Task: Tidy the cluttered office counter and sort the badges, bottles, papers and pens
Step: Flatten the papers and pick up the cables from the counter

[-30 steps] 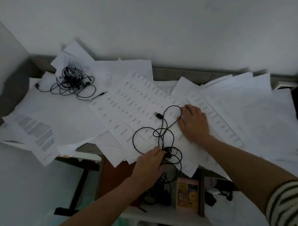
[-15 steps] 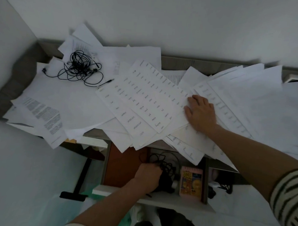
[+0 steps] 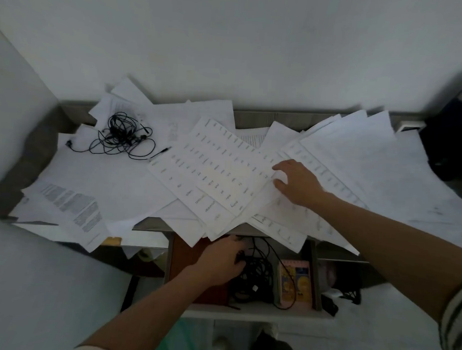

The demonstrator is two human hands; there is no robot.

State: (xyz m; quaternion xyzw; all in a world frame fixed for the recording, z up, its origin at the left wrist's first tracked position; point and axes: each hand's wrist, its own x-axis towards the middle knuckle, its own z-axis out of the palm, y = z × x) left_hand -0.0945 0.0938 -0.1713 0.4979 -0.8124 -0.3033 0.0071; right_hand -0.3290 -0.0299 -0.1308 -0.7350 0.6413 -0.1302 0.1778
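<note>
Right hand (image 3: 298, 185) presses the papers (image 3: 214, 174), fingers (image 3: 283, 166) spread wide. Sheets overhang the counter (image 3: 253, 119) front edge, above the open drawer (image 3: 258, 312). Left hand (image 3: 220, 261) sits on the cable bundle (image 3: 254, 279) inside; whether its fingers grip cannot be told.

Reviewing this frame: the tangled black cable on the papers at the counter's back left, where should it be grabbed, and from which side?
Grip the dense knot in the middle of the tangled black cable, coming straight down from above. It lies flat on the papers, with loose loops and a plug end trailing outward, so pulling one strand would probably only drag it.
</note>
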